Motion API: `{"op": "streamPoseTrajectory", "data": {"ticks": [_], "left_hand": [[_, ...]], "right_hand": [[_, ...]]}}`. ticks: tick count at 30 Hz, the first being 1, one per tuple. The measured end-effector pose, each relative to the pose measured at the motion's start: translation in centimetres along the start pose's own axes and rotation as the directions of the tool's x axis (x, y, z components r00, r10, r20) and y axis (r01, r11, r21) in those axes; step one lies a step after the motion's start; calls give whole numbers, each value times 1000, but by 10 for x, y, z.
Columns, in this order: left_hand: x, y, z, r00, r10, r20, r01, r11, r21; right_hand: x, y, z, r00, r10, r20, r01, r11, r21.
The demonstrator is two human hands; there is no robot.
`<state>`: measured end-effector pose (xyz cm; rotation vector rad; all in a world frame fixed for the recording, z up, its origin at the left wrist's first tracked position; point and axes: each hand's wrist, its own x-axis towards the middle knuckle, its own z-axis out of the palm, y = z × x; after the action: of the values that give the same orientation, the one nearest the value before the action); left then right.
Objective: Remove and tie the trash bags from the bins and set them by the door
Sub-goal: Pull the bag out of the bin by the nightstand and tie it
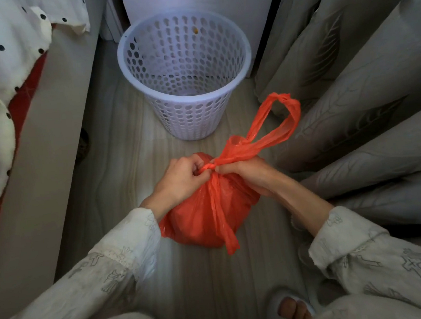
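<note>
A full orange trash bag (204, 216) rests on the wood floor in front of me. My left hand (180, 181) and my right hand (246, 172) both grip its twisted neck, meeting at a knot at the top. One handle loop (279, 120) stands up to the right of the knot; another strip of plastic hangs down the bag's front. Beyond the bag stands a white perforated plastic bin (187, 85), upright and with no liner in it.
A bed frame side (49, 137) with polka-dot bedding (3, 45) runs along the left. Grey patterned curtains (366, 89) hang on the right. A white cabinet (198, 0) stands behind the bin. My slippered foot (291, 307) is at the bottom.
</note>
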<state>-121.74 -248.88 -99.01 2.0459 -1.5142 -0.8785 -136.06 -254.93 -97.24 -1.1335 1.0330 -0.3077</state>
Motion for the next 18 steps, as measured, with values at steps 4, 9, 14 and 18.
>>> {"op": "streamPoseTrajectory", "data": {"ticks": [4, 9, 14, 18], "left_hand": [[-5, 5, -1, 999, -5, -52, 9, 996, 87], [-8, 3, 2, 990, 31, -139, -6, 984, 177], [-8, -1, -4, 994, 35, -108, -23, 993, 114], [-10, 1, -2, 991, 46, -126, -28, 989, 145]], "right_hand": [[-2, 0, 3, 999, -46, 25, 46, 999, 6], [0, 0, 6, 992, -117, -46, 114, 992, -61], [-2, 2, 9, 987, -163, -6, 162, 983, -88], [-4, 3, 11, 983, -178, 33, 181, 977, -112]]}}
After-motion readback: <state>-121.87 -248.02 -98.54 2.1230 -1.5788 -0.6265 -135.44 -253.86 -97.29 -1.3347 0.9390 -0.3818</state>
